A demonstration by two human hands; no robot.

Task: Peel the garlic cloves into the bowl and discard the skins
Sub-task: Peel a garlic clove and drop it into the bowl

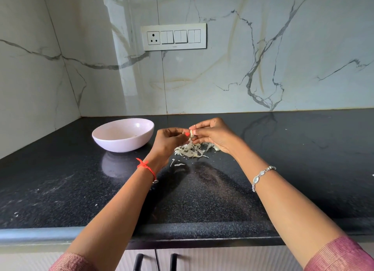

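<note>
A small pale garlic clove is held above the black counter, pinched between the fingertips of my left hand and my right hand. Directly below the hands lies a heap of papery white garlic skins, with a couple of loose strips nearer to me. Another clove or skin piece shows by my right palm. A pale pink bowl stands to the left of my left hand; something small lies inside it near the bottom.
The black granite counter runs to a marble wall at the back and left corner. A switch panel is on the wall. The counter's front edge and cabinet handles are just below my arms.
</note>
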